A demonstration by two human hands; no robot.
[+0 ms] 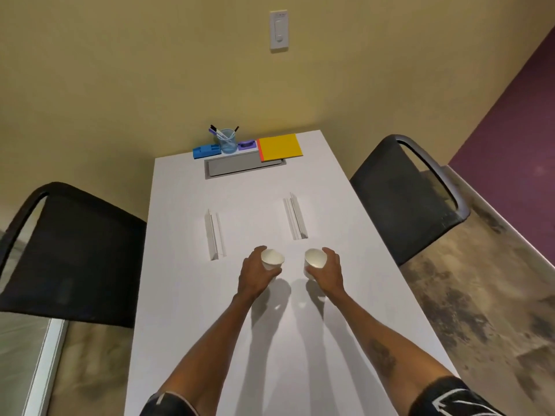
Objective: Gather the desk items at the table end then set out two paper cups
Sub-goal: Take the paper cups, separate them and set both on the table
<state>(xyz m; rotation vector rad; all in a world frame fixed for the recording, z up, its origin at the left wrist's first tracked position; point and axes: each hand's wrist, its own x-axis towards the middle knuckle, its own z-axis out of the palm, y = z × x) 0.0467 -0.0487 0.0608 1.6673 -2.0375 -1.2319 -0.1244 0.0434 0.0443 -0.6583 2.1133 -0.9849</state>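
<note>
My left hand (pixel 255 274) grips a white paper cup (pixel 272 259), and my right hand (pixel 329 270) grips a second white paper cup (pixel 314 259). Both cups are upright over the middle of the white table (pixel 270 340), close together; whether they touch the surface I cannot tell. At the far table end sit a clear pen cup (pixel 227 141) with several pens, a blue organizer (pixel 205 151), a purple item (pixel 247 144) and a yellow notebook (pixel 280 146).
Two white folded name tents (pixel 213 234) (pixel 295 216) lie ahead of the cups. A grey cable hatch (pixel 237 166) sits near the far end. Black chairs stand on the left (pixel 69 253) and right (pixel 408 193) of the table.
</note>
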